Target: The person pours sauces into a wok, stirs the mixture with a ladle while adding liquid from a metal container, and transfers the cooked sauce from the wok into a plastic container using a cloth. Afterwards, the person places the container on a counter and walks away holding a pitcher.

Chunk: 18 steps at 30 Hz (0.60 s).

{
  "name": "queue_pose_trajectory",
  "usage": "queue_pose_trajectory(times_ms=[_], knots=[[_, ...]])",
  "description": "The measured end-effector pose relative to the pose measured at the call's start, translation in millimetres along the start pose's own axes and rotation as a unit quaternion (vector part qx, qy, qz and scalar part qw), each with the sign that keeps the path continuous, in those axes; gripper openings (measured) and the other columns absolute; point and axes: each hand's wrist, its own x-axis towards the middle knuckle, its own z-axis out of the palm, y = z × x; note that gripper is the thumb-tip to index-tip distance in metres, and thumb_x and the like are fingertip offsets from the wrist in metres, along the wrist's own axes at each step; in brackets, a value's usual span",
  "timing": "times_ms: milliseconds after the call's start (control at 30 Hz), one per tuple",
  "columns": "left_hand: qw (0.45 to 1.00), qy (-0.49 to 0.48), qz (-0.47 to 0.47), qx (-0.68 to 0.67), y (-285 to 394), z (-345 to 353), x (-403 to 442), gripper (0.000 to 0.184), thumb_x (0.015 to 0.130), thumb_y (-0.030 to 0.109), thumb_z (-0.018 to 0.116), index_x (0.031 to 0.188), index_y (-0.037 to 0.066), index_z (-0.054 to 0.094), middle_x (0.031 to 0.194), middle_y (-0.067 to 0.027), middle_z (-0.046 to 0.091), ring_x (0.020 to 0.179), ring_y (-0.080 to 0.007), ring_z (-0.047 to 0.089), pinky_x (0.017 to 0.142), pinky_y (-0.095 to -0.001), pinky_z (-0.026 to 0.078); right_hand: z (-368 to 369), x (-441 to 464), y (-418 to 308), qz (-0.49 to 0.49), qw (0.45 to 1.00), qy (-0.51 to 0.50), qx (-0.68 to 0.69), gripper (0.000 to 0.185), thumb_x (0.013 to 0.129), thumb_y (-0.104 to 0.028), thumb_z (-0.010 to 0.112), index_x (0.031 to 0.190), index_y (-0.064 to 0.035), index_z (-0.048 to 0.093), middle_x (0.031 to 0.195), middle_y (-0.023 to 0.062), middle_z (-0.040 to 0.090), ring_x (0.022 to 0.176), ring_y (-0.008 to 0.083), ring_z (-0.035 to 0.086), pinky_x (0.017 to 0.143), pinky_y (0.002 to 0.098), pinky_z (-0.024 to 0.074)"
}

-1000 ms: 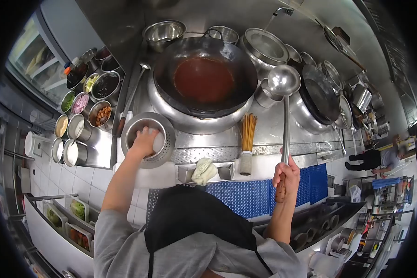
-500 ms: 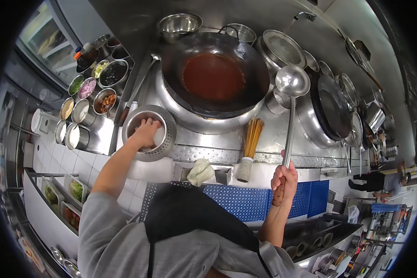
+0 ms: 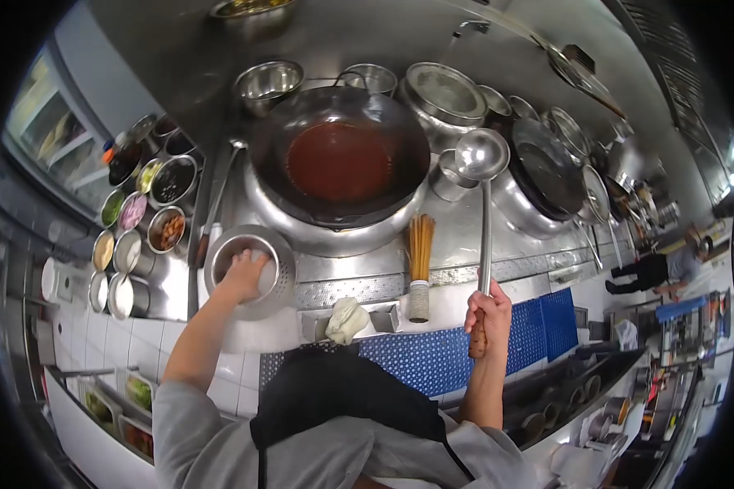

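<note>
My right hand (image 3: pixel 491 311) is closed around the wooden grip of a long steel ladle (image 3: pixel 482 155), raised with its bowl at the far end. The bowl looks bare. My left hand (image 3: pixel 243 277) reaches down into a perforated steel pot (image 3: pixel 283 265), its fingers curled against something pale inside that I cannot make out. Beyond both hands a large black wok (image 3: pixel 269 151) sits on a round burner, holding a pool of dark red liquid (image 3: pixel 338 163). Between the hands, nearer my body, lie a bamboo brush (image 3: pixel 419 261) and a crumpled pale cloth (image 3: pixel 347 320).
Steel containers of ingredients (image 3: pixel 167 232) crowd the counter at the left. A second ladle (image 3: pixel 220 191) lies beside the wok. At the right are another black wok (image 3: pixel 546 171) and a round strainer (image 3: pixel 446 91). A person (image 3: pixel 661 265) stands far off at the right.
The view has tilted and shifted, so the wok and counter sit further left. My left hand stays in the perforated pot, and my right hand keeps hold of the ladle.
</note>
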Motion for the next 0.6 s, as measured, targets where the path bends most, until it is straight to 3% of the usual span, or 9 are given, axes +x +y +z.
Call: queue_pose_trajectory(times_ms=[167, 267, 333, 367, 467, 600], knots=[[0.999, -0.016, 0.035, -0.016, -5, -2, 6, 0.096, 0.064, 0.014, 0.082, 0.148, 0.023, 0.036, 0.152, -0.0288, 0.028, 0.136, -0.0604, 0.028, 0.115, -0.0563, 0.031, 3, 14, 9, -0.002, 0.999, 0.039, -0.003, 0.015, 0.088, 0.000, 0.058, 0.103, 0.0007, 0.058, 0.066, 0.0074, 0.058, 0.040, 0.0137, 0.053, 0.033, 0.0278, 0.0444], [0.999, 0.001, 0.039, -0.038, -8, 1, 0, 0.100, 0.058, 0.010, 0.086, 0.144, 0.024, 0.038, 0.151, -0.0226, 0.030, 0.138, -0.0512, 0.030, 0.113, -0.0583, 0.035, 10, 19, 15, -0.020, 1.000, 0.016, 0.012, 0.011, 0.089, -0.001, 0.058, 0.101, -0.0003, 0.058, 0.065, 0.0071, 0.056, 0.041, 0.0133, 0.052, 0.032, 0.0270, 0.0437], [0.998, -0.046, 0.036, -0.037, 0, -15, -2, 0.101, 0.053, 0.012, 0.090, 0.141, 0.025, 0.042, 0.149, -0.0194, 0.032, 0.138, -0.0464, 0.031, 0.103, -0.0693, 0.038, 14, 18, 15, -0.010, 1.000, 0.007, 0.014, 0.019, 0.092, -0.002, 0.058, 0.110, 0.0011, 0.059, 0.066, 0.0064, 0.056, 0.041, 0.0126, 0.052, 0.032, 0.0261, 0.0437], [0.999, -0.026, 0.039, -0.021, -2, -9, 1, 0.100, 0.052, 0.012, 0.091, 0.139, 0.024, 0.045, 0.147, -0.0178, 0.035, 0.138, -0.0445, 0.032, 0.102, -0.0690, 0.039, 17, 16, 18, -0.019, 1.000, -0.011, 0.018, 0.030, 0.094, -0.003, 0.057, 0.123, 0.0017, 0.057, 0.066, 0.0055, 0.056, 0.042, 0.0119, 0.052, 0.033, 0.0257, 0.0437], [0.994, -0.074, 0.077, 0.005, -3, -17, 5, 0.097, 0.052, 0.011, 0.090, 0.137, 0.024, 0.047, 0.144, -0.0160, 0.038, 0.138, -0.0440, 0.032, 0.102, -0.0679, 0.040, 17, 15, 19, -0.008, 1.000, -0.024, 0.010, 0.041, 0.094, -0.003, 0.058, 0.134, 0.0006, 0.053, 0.066, 0.0048, 0.056, 0.042, 0.0115, 0.052, 0.034, 0.0251, 0.0434], [0.985, -0.023, 0.170, 0.028, -20, 4, 17, 0.075, 0.058, 0.004, 0.082, 0.126, 0.023, 0.057, 0.138, -0.0140, 0.043, 0.134, -0.0429, 0.037, 0.102, -0.0633, 0.042, 13, 17, 19, 0.001, 0.999, 0.017, -0.033, 0.020, 0.091, -0.001, 0.057, 0.111, 0.0003, 0.060, 0.065, 0.0049, 0.055, 0.041, 0.0124, 0.052, 0.034, 0.0258, 0.0428]])
